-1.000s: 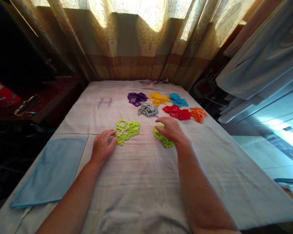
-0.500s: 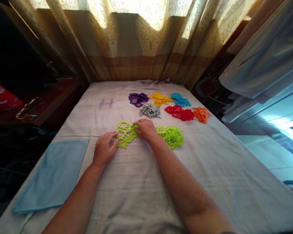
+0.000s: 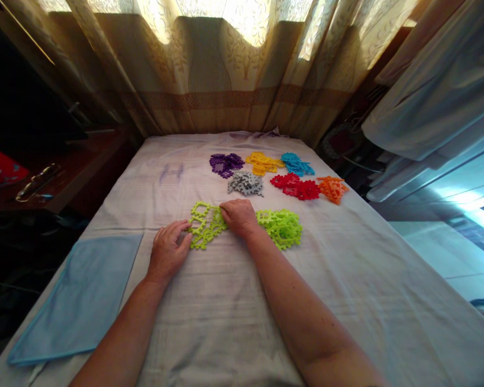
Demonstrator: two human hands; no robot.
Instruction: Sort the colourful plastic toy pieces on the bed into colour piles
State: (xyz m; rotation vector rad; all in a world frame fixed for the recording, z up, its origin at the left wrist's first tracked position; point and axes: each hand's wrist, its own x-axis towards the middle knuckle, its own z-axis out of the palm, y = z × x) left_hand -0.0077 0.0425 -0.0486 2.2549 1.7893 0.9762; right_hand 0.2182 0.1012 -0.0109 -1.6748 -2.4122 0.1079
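Note:
Lime-green plastic interlocking pieces (image 3: 207, 226), open frames with notched edges, lie spread on the sheet between my two hands. My left hand (image 3: 169, 248) rests at their left edge, thumb apart from the fingers and fingertips touching the outermost piece. Over their right end is my right hand (image 3: 239, 216), its fingers curled down on a lime-green piece; the fingertips are partly hidden. Just right of that wrist sits a denser lime-green heap (image 3: 285, 228).
Farther back lie heaps of purple (image 3: 226, 164), grey (image 3: 246, 184), yellow (image 3: 263, 163), blue (image 3: 296, 164), red (image 3: 296, 186) and orange (image 3: 333, 189) pieces. A light-blue cloth (image 3: 80, 295) covers the left front of the white sheet (image 3: 347, 290). Curtains (image 3: 210, 70) hang behind.
The view has shifted slightly. My right hand is curled a little more tightly over the lime-green pieces; my left hand stays at their left edge. The coloured heaps lie as before.

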